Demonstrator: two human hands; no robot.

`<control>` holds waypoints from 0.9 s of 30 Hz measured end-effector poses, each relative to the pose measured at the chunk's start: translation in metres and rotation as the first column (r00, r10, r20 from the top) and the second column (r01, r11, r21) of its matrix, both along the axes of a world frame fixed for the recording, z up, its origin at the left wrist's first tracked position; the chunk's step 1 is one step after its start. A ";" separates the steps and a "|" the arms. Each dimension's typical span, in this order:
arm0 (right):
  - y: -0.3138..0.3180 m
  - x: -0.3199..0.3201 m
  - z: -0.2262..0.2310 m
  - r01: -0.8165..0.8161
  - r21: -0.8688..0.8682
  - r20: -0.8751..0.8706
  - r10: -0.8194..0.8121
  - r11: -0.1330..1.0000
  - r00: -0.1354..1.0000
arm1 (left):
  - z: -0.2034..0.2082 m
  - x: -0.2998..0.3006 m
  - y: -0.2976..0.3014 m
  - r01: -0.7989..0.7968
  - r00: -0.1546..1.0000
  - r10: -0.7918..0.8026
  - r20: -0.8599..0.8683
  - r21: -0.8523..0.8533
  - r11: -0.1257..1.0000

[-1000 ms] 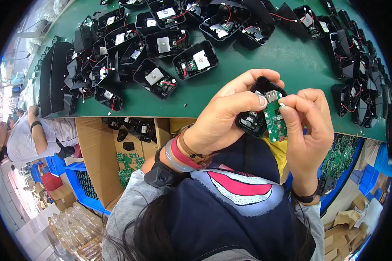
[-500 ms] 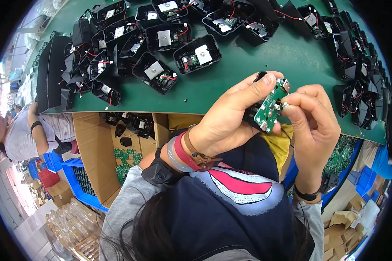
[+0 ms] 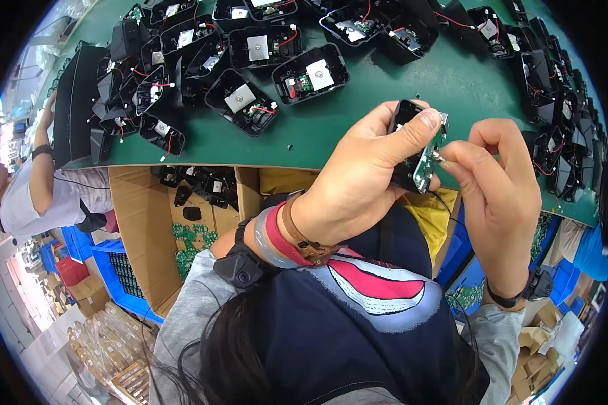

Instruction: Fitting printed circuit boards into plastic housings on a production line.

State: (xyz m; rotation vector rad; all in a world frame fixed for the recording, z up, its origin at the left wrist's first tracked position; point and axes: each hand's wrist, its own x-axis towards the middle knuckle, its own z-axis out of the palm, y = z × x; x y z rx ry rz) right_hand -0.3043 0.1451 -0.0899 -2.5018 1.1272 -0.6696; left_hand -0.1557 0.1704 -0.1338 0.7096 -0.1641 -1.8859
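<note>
My left hand is closed around a small black plastic housing. A green circuit board sits at its open side, under my thumb and tilted nearly edge-on. At the board's outer face, my right hand has thumb and forefinger pinched on a small white connector, partly hidden by the fingertips. A thin dark cable hangs below the board. Beyond my hands, an open black housing with a pale metal plate and red wire lies on the green table.
More open black housings crowd the table's far left, and another cluster lines its right. Below the front edge, a cardboard box holds green circuit boards. A blue crate stands beside it. Another person is at the left.
The board and housing have turned more edge-on, showing more of the black housing. My right wrist and forearm have swung outward to the right, the fingertips staying at the board.
</note>
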 end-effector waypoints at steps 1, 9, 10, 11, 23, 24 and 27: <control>0.000 0.000 0.002 0.000 0.001 -0.002 0.000 1.000 1.000 | 0.000 -0.001 0.000 -0.026 0.998 0.029 0.051 -0.050 0.998; -0.011 0.004 -0.004 -0.083 0.112 0.161 0.064 0.990 0.985 | -0.005 -0.005 0.002 -0.191 0.938 0.243 0.249 -0.216 0.957; -0.008 0.006 -0.006 -0.087 0.108 0.163 0.069 0.990 0.984 | -0.004 -0.003 0.001 -0.197 0.951 0.240 0.194 -0.216 0.956; -0.003 0.008 -0.008 -0.040 0.232 0.320 -0.037 0.972 0.947 | -0.005 -0.001 0.001 -0.201 0.950 0.245 0.194 -0.219 0.955; -0.003 0.003 -0.025 -0.022 -0.038 0.378 0.035 0.999 0.925 | 0.002 0.002 0.005 -0.061 0.996 0.059 -0.064 -0.035 0.998; -0.002 0.002 -0.025 -0.013 -0.025 0.377 0.021 1.000 0.926 | 0.003 0.001 0.005 -0.072 0.997 0.071 -0.031 -0.046 0.996; -0.001 0.003 -0.026 -0.017 -0.054 0.385 0.036 0.998 0.922 | 0.006 0.000 0.004 -0.124 0.991 0.121 -0.050 -0.064 0.990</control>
